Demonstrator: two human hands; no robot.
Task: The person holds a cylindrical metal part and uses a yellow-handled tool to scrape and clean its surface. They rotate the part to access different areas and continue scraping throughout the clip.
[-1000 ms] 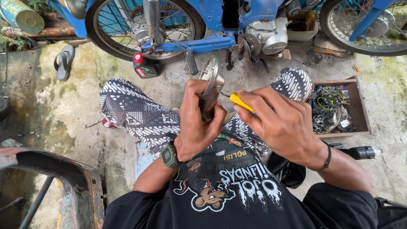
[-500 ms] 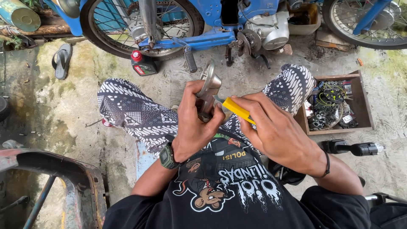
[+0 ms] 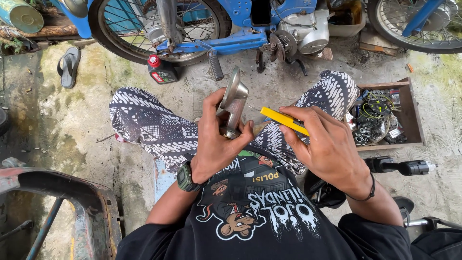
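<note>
Bare metal, stiff and probably smooth enough to slip, the funnel-shaped part (image 3: 233, 103) stands upright over the lap in the left hand (image 3: 216, 139), fingers wrapped round its narrow stem, while the right hand (image 3: 327, 144) pinches a yellow utility knife (image 3: 284, 120) beside it.

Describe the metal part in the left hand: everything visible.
The metal part is dull silver-grey, apparently cast metal, with a flared, cup-like upper end narrowing to a stubby base. It stands roughly upright above the lap, tilted slightly right. The left hand grips its lower end, thumb and fingers wrapped around the base. The yellow tool in the right hand points its thin tip at the part's right side; contact there cannot be made out.
</note>
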